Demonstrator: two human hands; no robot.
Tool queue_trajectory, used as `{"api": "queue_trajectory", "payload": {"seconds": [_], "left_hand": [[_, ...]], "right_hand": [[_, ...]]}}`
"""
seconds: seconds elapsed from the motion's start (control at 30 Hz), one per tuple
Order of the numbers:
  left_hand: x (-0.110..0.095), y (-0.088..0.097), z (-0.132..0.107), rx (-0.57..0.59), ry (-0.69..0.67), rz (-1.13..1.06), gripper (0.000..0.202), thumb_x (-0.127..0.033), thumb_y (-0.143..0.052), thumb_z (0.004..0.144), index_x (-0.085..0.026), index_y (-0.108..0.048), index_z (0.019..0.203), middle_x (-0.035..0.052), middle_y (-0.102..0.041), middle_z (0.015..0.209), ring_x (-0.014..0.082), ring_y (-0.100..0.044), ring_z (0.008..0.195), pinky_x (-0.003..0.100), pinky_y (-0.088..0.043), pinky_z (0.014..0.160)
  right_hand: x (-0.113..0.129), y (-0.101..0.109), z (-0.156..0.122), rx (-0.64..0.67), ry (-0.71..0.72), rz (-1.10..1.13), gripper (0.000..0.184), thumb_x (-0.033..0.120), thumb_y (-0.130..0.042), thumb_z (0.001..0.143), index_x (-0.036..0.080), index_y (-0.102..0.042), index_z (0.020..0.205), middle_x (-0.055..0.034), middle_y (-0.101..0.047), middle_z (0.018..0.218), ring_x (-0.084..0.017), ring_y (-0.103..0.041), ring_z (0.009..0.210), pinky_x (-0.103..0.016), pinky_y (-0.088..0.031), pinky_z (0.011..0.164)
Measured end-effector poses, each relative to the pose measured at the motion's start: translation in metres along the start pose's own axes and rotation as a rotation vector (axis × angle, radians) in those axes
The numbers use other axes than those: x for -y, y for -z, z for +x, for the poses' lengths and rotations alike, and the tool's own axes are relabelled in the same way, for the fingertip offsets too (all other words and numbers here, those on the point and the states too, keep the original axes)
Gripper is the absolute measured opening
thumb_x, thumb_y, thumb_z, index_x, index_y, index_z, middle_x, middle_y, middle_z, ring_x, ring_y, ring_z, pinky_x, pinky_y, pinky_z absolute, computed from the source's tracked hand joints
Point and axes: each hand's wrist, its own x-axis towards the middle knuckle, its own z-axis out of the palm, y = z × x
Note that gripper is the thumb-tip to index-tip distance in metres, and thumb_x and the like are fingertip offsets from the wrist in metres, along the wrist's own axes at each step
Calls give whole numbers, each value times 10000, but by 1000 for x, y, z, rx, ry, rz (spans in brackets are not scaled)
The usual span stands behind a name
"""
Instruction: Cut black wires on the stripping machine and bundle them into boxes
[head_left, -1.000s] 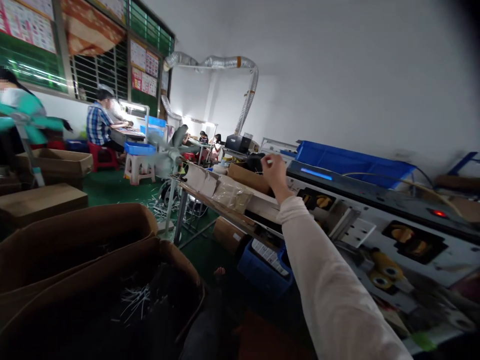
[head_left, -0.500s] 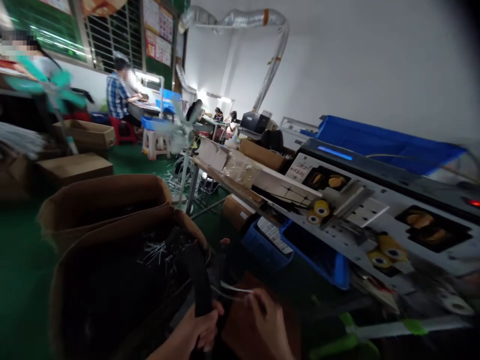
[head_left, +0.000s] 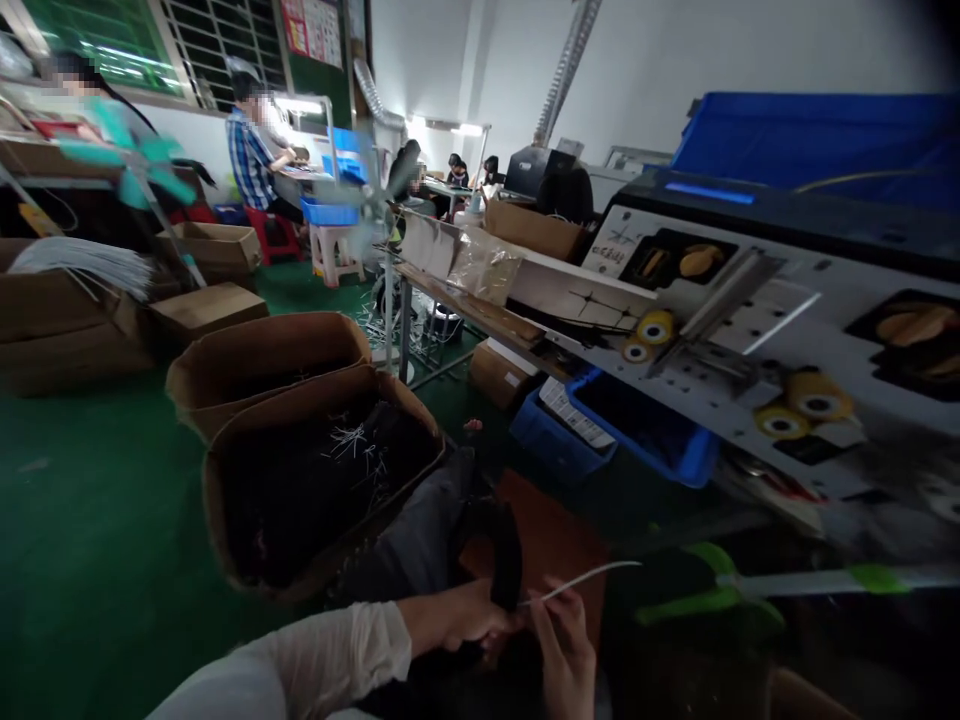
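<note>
My left hand [head_left: 465, 615], in a white sleeve, grips a black cable bundle [head_left: 504, 555] that rises from my lap. My right hand [head_left: 562, 640] sits just beside it, with its fingertips pinching a thin white wire [head_left: 585, 578] that points out to the right. The wire's end near the black bundle is partly hidden by my fingers. In front of my knee stands a cardboard box [head_left: 225, 520] holding dark material and loose white wire offcuts [head_left: 352, 440].
A second cardboard box [head_left: 262, 345] stands behind the first. To my right are a large white machine panel [head_left: 750, 290], a blue crate [head_left: 645, 430] and a green-marked tool [head_left: 712, 590]. A fan [head_left: 375, 190] and a seated co-worker [head_left: 251, 160] are further off.
My right hand has dropped from up near the machine to my lap and now pinches the white wire. Both hands are closer together, and the view has swung down and left.
</note>
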Motion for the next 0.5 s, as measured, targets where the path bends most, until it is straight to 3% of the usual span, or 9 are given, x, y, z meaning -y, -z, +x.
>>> {"api": "queue_trajectory", "payload": {"seconds": [0.1,0.2,0.33,0.4,0.5], "left_hand": [[15,-4,15,-52,68,190,248,-289,-578,733,-164,-454,557,-48,-405,449,82,-385,437,230,-302,468],[24,-8,24,-25,130,256,245,-177,-606,704,-162,-445,521,-48,-402,451,93,-407,467,250,-352,521],[27,-13,27,10,157,258,303,-166,-643,706,-163,-416,505,-57,-384,428,88,-395,446,258,-373,531],[27,-15,27,9,159,235,343,-335,-578,799,-171,-419,543,-58,-379,425,90,-379,410,261,-371,497],[26,-14,24,-47,143,127,580,-679,-255,832,-181,-436,594,-50,-367,418,101,-357,367,265,-346,442]], "right_hand": [[12,4,5,117,167,-195,160,349,-630,768,203,-696,771,-104,-559,1096,-249,-545,1003,-389,-494,821],[35,-2,20,333,367,-440,125,260,-607,777,234,-695,694,-83,-555,1165,-297,-421,1187,-475,-401,951],[60,-11,38,628,422,-530,182,201,-566,774,230,-663,623,-56,-573,1192,-297,-346,1280,-473,-371,990],[58,-6,42,631,379,-463,151,241,-575,779,237,-680,669,-63,-588,1182,-288,-402,1247,-448,-390,984],[32,15,42,379,147,-266,208,380,-561,799,215,-687,820,-105,-644,1039,-254,-576,1030,-370,-479,872]]}}
